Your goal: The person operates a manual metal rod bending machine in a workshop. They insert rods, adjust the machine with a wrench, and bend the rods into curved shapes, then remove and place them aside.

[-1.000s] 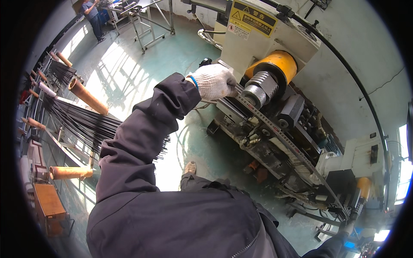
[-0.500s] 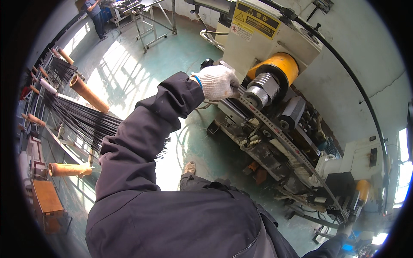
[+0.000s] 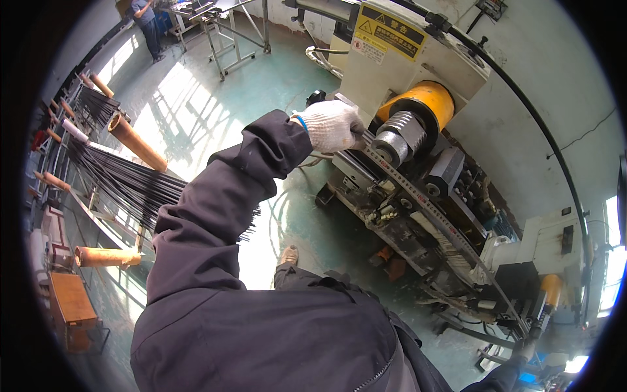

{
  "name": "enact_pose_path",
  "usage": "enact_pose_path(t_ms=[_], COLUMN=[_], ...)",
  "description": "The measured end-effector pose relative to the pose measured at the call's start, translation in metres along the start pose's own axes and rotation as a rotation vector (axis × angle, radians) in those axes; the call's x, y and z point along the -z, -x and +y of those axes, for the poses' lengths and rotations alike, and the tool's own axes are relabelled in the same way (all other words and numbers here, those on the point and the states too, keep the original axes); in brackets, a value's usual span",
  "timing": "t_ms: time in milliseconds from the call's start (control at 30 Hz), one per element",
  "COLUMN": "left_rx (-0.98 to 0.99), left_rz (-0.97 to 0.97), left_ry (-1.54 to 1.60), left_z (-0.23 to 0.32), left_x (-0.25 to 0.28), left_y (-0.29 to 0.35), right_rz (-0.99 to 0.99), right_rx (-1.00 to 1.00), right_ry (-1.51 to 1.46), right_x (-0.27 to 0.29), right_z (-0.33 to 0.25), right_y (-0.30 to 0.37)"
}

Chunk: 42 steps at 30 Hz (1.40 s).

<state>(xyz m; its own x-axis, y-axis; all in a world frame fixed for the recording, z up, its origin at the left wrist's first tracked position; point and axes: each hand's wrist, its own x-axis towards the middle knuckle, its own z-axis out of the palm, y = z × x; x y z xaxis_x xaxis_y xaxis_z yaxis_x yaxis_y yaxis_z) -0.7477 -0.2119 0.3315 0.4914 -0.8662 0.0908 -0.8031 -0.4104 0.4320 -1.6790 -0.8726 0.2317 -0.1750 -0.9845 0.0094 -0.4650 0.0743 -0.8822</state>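
My left hand (image 3: 333,125), in a white knit glove with a blue cuff edge, is closed on the near end of a tape measure (image 3: 403,181). The metal blade stretches straight and taut along the machine toward the lower right. There my right hand (image 3: 524,347) sits small and dim at the rim, at the tape's other end; its fingers are hard to make out but seem closed round it. Beside my left hand a ridged steel roller (image 3: 403,130) sticks out of a yellow cylindrical housing (image 3: 431,101). A second yellow-housed roller (image 3: 550,291) is near my right hand.
The pale machine body (image 3: 366,72) carries a yellow warning label. A black hose (image 3: 532,117) arches over it. At left stands a rack with black rods (image 3: 130,176) and brown tubes (image 3: 137,142). Another person (image 3: 147,29) stands far off near a wheeled frame (image 3: 225,49).
The view has shifted very slightly. Both hands and the tape measure keep their places along the machine.
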Motion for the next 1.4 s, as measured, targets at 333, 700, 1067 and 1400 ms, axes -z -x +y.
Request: enact_pose_path(t_ms=[333,700,1067,1400], left_rx=[0.319,0.788,1.196,1.092], left_rz=[-0.326,-0.319,0.213,0.400], left_ry=[0.363,0.698,1.871,1.868], left_z=[-0.008,-0.032,-0.213,-0.273], left_x=[-0.100,-0.218,-0.264,-0.187], left_y=[0.135,0.293,0.302,0.178], right_rz=[-0.191,-1.365,-0.445,-0.642], right_rx=[-0.101,0.955,1.229,1.177], right_ry=[-0.207,-0.061,-0.078,0.027], right_x=[-0.119,-0.457,-0.513,-0.585], right_z=[-0.006,-0.247,-0.421,-0.429], right_y=[0.156,0.633,0.608,0.632])
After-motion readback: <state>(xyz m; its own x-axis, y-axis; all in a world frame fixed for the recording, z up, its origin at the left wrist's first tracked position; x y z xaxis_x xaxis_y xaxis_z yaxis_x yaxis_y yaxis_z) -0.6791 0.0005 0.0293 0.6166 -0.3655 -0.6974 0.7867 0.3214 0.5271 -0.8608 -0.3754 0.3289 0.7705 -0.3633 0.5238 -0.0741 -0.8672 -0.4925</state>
